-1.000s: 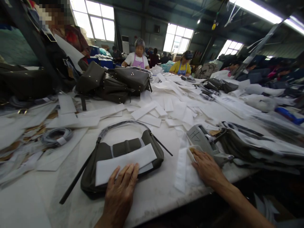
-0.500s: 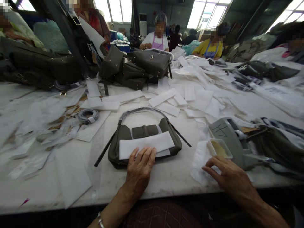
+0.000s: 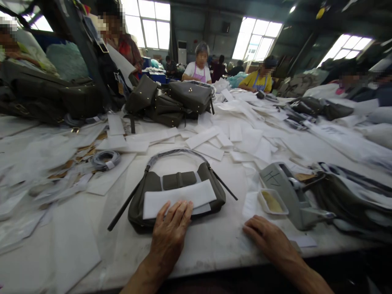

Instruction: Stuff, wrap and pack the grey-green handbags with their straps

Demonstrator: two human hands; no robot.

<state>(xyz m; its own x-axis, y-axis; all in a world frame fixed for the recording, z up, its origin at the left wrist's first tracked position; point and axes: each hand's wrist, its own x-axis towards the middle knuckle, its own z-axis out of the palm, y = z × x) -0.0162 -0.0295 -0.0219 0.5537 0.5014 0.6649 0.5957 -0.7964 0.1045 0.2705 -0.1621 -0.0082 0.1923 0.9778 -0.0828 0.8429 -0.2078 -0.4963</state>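
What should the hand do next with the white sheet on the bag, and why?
I think the bare left hand should gently smooth the white rectangular sheet flat on the dark olive leather handbag. That hand already rests on the sheet's lower edge, and the sheet looks slightly crooked.

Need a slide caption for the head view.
Left hand on white sheet over olive handbag; right hand near grey machine.

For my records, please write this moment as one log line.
left hand: on white sheet, dark handbag | right hand: on table
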